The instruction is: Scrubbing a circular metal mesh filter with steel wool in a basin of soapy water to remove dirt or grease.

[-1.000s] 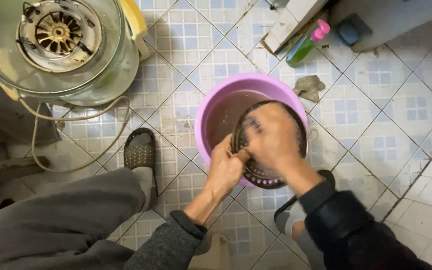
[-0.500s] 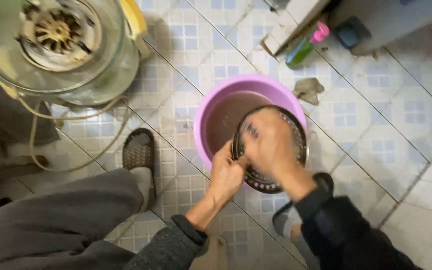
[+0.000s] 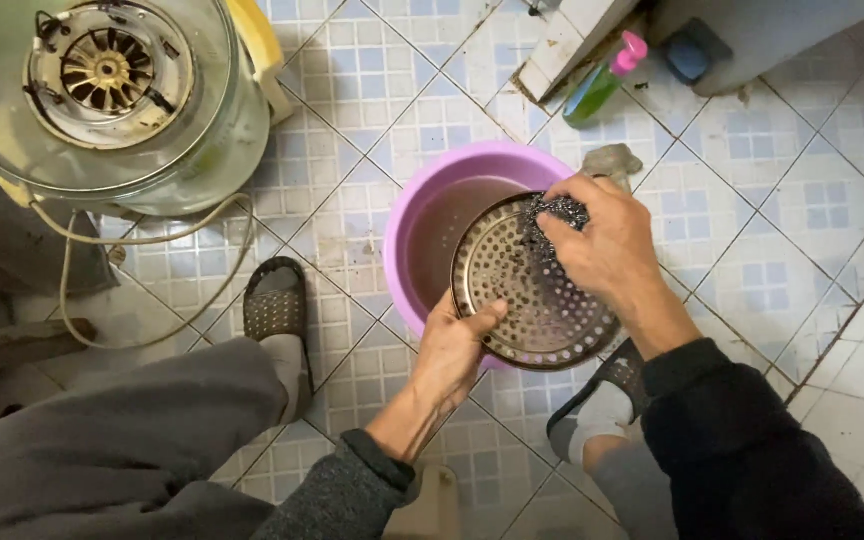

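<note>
Left hand: the left hand [image 3: 455,350] grips the lower left rim of a round perforated metal tray [image 3: 532,290], thumb lying over the front face, the other fingers hidden behind it; its fingers are clenched on the tray.
Right hand: the right hand [image 3: 607,245] presses a wad of steel wool [image 3: 552,215] against the upper right part of the tray, fingers curled tight around the wad.
Tray: tilted, its holed face turned up toward the camera, held over the near right edge of a pink basin [image 3: 422,200].
Basin: stands on the tiled floor [image 3: 392,90] and holds murky brownish water [image 3: 442,235].
Feet: a dark slipper [image 3: 274,300] on the person's left foot rests just left of the basin; another slipper [image 3: 607,385] sits below the tray, partly hidden by the right sleeve.
Top left: a round glass appliance bowl [image 3: 102,100] with a fan-like metal part at its centre and a pale cord [image 3: 152,250] looping on the floor beneath it.
Top right: a green bottle with a pink cap [image 3: 602,75] lies against a step, well apart from the basin; a small grey rag [image 3: 612,160] lies just behind the basin's rim.
</note>
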